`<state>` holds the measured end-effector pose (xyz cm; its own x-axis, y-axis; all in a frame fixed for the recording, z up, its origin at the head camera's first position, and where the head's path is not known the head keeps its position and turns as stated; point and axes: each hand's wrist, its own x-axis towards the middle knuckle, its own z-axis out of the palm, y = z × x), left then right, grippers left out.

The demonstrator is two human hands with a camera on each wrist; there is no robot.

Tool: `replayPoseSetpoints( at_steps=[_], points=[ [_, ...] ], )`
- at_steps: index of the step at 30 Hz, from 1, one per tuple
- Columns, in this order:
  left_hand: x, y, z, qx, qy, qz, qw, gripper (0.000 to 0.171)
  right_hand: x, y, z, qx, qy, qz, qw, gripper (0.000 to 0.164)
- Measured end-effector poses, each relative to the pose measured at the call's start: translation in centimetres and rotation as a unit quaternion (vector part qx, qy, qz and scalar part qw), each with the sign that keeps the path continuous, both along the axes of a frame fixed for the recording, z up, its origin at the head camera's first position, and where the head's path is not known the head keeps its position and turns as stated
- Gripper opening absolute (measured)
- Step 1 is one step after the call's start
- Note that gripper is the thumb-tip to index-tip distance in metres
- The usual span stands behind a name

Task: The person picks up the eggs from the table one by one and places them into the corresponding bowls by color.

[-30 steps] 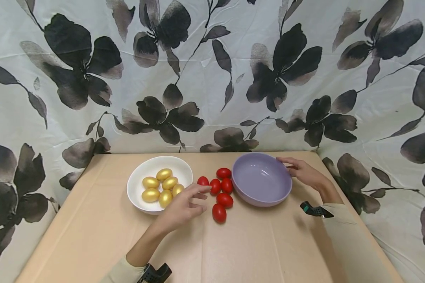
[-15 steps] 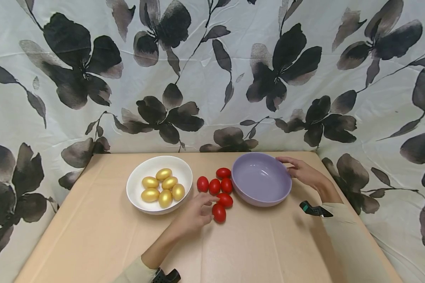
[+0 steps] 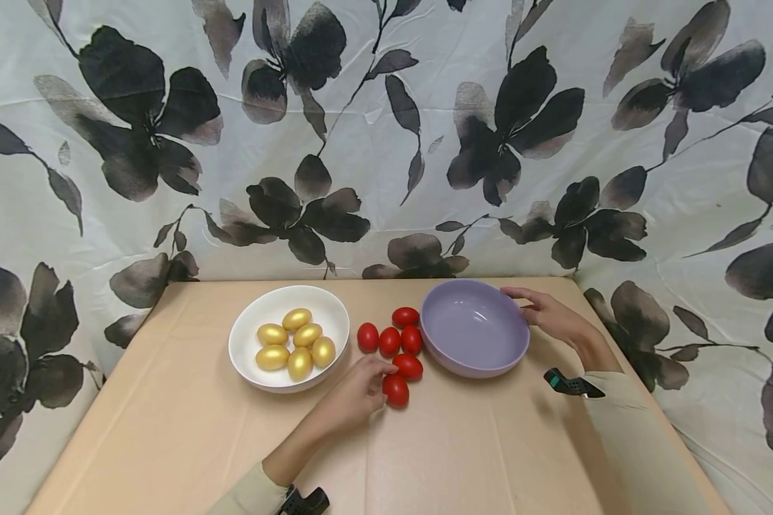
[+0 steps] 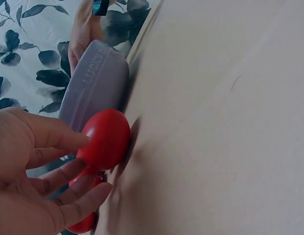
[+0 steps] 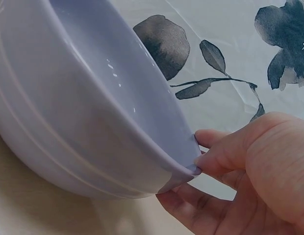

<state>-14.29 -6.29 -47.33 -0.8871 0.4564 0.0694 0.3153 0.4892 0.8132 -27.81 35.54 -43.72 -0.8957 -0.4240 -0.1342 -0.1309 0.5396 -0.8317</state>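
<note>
In the head view, my left hand (image 3: 359, 390) reaches to the nearest red egg (image 3: 396, 391), beside a second red egg (image 3: 409, 367). The left wrist view shows my thumb's tip at the side of a glossy red egg (image 4: 107, 139), with the other fingers spread loosely below it. On the right, my right hand (image 3: 550, 312) holds the rim of a lavender bowl (image 3: 473, 365). Seen from the right wrist, my thumb lies at the rim of the bowl (image 5: 93, 132) and fingers sit under its outer side. No eggs lie in this bowl.
A white bowl (image 3: 241, 357) on the left holds several gold eggs (image 3: 306, 335). More red eggs (image 3: 389, 341) lie clustered between the two bowls on the tan tabletop (image 3: 451, 450). A floral cloth (image 3: 373, 214) hangs behind the table.
My left hand has moved right and nearer from beside the white bowl to the nearest red egg, uncovering gold eggs and the leftmost red one. My right hand stays at the lavender bowl.
</note>
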Motion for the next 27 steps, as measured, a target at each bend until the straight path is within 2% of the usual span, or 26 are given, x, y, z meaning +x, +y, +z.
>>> replayPoseSetpoints(
  at_steps=[5,15,22,27],
  points=[
    [0.34,-0.25,0.1,-0.025,0.001,0.005,0.9997,0.049,-0.14,0.12,-0.13,0.006,0.006,-0.003,1.0,0.06],
    [0.33,0.08,0.22,-0.061,-0.01,0.009,0.9981,0.049,-0.02,0.06,-0.09,-0.002,0.005,0.0,1.0,0.06],
    [0.3,0.06,0.05,-0.087,-0.004,0.017,0.9961,0.037,-0.06,0.15,-0.15,-0.004,0.005,0.0,1.0,0.06],
    [0.21,0.17,0.17,-0.091,-0.005,0.015,0.9957,0.035,0.0,0.07,-0.11,-0.007,0.002,0.001,1.0,0.06]
  ],
)
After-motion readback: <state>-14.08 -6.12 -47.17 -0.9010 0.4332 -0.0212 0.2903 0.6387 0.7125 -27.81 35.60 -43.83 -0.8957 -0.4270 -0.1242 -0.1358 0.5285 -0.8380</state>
